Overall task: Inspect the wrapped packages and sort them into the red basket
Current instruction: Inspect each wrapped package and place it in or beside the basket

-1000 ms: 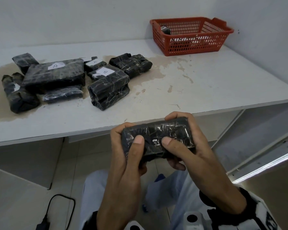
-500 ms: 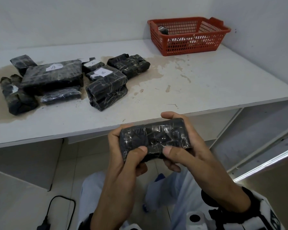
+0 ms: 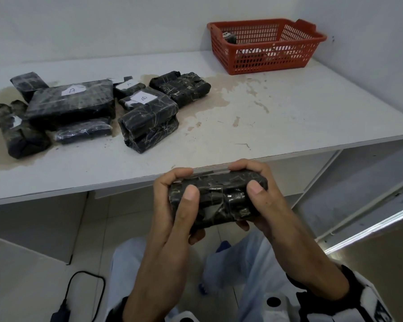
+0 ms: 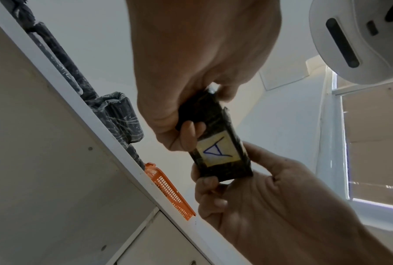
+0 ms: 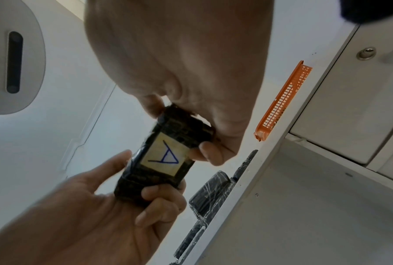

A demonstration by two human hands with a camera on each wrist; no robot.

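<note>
Gripping the small wrapped package (image 3: 219, 198) at both ends, the left hand (image 3: 172, 219) and the right hand (image 3: 263, 205) hold it in the air just in front of the table (image 3: 289, 117) edge, above the person's lap. Each thumb lies on the upper face, and the fingers of both hands curl under and round the short ends, so neither hand is spread; both are clamped on the package. The wrist views show its underside, where a pale label (image 4: 216, 151) carries a handwritten letter that looks like an A (turned away from the head camera).

My judgement is that it will handle as a light, fairly stiff block: it keeps its brick shape between the hands without sagging, and its size suits one hand. The glossy dark film and tape look slick, so a hold across the long sides with thumb opposite fingers should be surer than a pinch at a corner. Nothing suggests it is fragile, though what is inside cannot be told.

Farther off, on the left of the table, the other wrapped packages (image 3: 70, 105) lie close together on a brownish stain, some stacked, two showing paper labels. Well apart from them, at the far right corner against the wall, stands the red basket (image 3: 221, 49), with at least one dark package (image 3: 229, 38) already inside. The held package goes there once its check is done.
</note>
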